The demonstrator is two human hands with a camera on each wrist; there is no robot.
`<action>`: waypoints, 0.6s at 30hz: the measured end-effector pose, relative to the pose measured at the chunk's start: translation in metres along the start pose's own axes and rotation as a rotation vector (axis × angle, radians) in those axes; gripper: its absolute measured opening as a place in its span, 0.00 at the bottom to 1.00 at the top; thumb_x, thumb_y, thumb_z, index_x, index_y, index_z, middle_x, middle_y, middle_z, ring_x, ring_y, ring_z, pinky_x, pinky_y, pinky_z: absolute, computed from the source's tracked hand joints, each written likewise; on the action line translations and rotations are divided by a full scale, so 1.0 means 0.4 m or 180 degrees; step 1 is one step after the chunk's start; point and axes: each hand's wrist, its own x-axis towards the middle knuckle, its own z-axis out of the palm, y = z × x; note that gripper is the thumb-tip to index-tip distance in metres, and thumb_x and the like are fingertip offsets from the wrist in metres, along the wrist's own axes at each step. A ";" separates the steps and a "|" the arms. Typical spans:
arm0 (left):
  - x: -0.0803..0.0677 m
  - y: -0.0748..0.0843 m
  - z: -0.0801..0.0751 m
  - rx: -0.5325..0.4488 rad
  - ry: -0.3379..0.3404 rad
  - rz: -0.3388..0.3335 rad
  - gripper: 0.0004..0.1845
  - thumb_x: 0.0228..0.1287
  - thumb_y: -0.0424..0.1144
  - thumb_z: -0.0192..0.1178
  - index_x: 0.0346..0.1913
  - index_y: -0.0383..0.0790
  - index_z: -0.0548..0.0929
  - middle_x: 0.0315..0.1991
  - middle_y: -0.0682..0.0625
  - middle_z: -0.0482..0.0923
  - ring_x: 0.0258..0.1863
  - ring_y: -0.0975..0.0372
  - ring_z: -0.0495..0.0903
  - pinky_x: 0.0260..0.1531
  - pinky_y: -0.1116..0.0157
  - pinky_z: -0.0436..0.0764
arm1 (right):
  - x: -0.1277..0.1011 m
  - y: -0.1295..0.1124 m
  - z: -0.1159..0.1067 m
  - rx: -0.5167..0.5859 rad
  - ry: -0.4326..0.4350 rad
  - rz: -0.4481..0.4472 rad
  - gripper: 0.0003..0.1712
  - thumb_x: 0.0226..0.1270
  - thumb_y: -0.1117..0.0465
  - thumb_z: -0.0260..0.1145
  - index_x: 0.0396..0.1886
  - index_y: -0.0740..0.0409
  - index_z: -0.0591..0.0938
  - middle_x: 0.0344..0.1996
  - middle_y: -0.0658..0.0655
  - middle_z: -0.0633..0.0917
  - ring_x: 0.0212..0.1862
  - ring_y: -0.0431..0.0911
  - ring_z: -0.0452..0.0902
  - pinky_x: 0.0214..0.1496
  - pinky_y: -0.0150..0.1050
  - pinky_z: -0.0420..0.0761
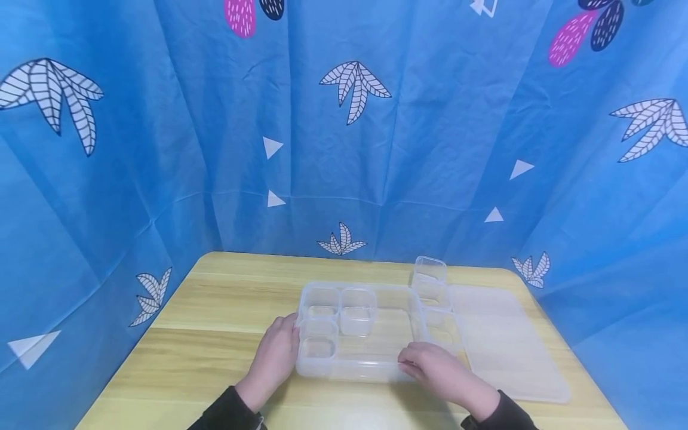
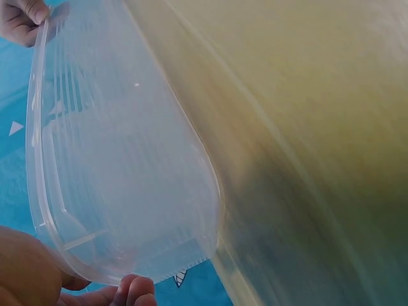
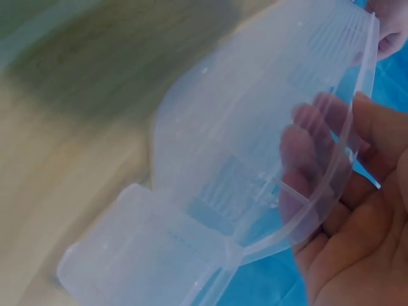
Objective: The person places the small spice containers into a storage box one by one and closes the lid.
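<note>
- Light wooden table point(image 1: 215, 334) with rounded corners, enclosed on three sides by a blue cloth backdrop point(image 1: 430, 149) printed with white leaves, small triangles and pink and dark shapes.
- Clear rectangular plastic tray point(image 1: 371, 364) sits mid-table, near the front edge; three small clear square plastic cups point(image 1: 357, 310) sit in its left part.
- One more clear small plastic box point(image 1: 429, 270) stands at the tray's far right corner; a flat frosted plastic lid point(image 1: 505, 340) lies on the table just right of the tray.
- Left hand point(image 1: 276, 355) grips the tray's left end; right hand point(image 1: 438, 370) grips the front rim toward the right; both grips clamped on the tray.
- Head view alone shows the layout, cups and lid.
- Left wrist view: tray underside close up, ribbed, fingertips point(image 2: 137, 290) at its rim, other hand at far end; table blurred.
- Right wrist view: fingers point(image 3: 306, 159) seen through the tray wall, curled under the rim.
</note>
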 end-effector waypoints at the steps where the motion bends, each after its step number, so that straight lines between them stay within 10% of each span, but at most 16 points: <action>1: 0.000 0.001 0.000 0.0004 0.0002 0.0001 0.20 0.73 0.32 0.54 0.62 0.22 0.74 0.46 0.36 0.79 0.45 0.47 0.80 0.47 0.50 0.82 | 0.000 0.000 -0.001 -0.0012 -0.0023 0.0011 0.03 0.70 0.61 0.66 0.35 0.50 0.84 0.30 0.37 0.78 0.33 0.31 0.73 0.37 0.33 0.80; 18: -0.001 0.004 0.002 -0.0004 0.0060 -0.0013 0.19 0.72 0.31 0.55 0.61 0.23 0.75 0.45 0.37 0.79 0.43 0.48 0.81 0.45 0.50 0.83 | -0.003 0.015 -0.052 0.0118 0.0361 0.0079 0.03 0.66 0.62 0.70 0.36 0.49 0.86 0.35 0.42 0.83 0.38 0.35 0.79 0.42 0.36 0.83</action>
